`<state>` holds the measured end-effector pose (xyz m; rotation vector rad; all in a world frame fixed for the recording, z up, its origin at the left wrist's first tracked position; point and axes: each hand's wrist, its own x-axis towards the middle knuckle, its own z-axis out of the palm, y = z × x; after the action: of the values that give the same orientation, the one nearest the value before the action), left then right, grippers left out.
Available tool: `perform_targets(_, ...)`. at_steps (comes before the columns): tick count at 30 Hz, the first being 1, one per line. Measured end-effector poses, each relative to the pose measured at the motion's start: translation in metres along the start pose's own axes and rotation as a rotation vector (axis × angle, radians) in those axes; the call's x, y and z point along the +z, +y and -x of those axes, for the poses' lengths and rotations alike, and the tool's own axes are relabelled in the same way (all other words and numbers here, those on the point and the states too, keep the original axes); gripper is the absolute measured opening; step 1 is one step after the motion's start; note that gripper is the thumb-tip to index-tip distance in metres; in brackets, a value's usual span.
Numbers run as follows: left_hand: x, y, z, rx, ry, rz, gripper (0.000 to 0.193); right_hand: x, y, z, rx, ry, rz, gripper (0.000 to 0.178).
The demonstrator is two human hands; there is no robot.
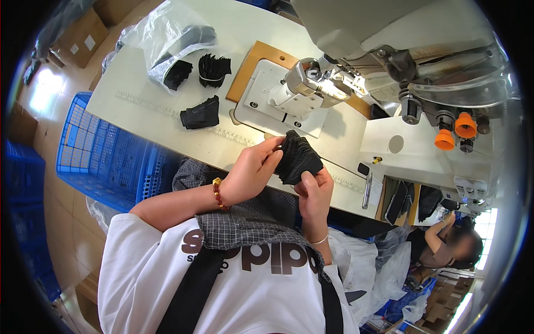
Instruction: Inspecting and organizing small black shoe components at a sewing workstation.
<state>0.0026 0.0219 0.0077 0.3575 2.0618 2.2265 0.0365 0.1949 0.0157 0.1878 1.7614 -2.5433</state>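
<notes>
A thick stack of black fabric pieces [300,158] is held between my two hands, just in front of the sewing machine [303,89]. My left hand [253,167] pinches the stack's upper left edge between thumb and fingers. At its lower right corner my right hand [316,195] grips it, thumb on top. The layers fan out a little along the left side. Left of the machine on the table lie a flat black stack [200,113] and a standing bundle of black pieces [214,70] with a pale band round it.
A clear plastic bag [167,42] with more black pieces rests on the white table [133,83]. Below its left edge stands a blue crate [105,156]. Orange thread cones [465,125] sit at the right, near a pen [367,190]. Another person [445,245] works far right.
</notes>
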Motion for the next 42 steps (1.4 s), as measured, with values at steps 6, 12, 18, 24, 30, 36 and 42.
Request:
perform_targets(6,0.000,-0.005,0.000,0.001,-0.007,0.000,0.034,-0.002,-0.001,0.001,-0.009,-0.022,0.032,0.024)
perform_targets(12,-0.002,-0.010,-0.002,-0.050,-0.039,0.061,0.034,0.002,-0.006,0.002,-0.077,-0.066,0.218,0.025)
perform_targets(18,-0.002,-0.002,0.000,0.017,-0.026,-0.003,0.022,0.008,0.001,0.006,-0.160,-0.026,0.291,0.035)
perform_targets(24,-0.004,-0.016,0.008,0.000,-0.047,0.248,0.016,0.021,0.005,0.013,-0.456,0.088,0.489,0.058)
perform_targets(30,0.002,-0.013,0.009,0.022,-0.001,0.366,0.010,0.017,0.006,0.015,-0.617,0.087,0.718,0.060)
perform_targets(36,0.002,-0.021,0.011,-0.006,-0.036,0.437,0.012,0.017,0.006,0.014,-0.736,0.098,0.765,0.046)
perform_targets(42,0.003,-0.010,0.006,0.007,-0.054,0.367,0.018,0.009,-0.002,0.016,-0.375,-0.040,0.543,0.043)
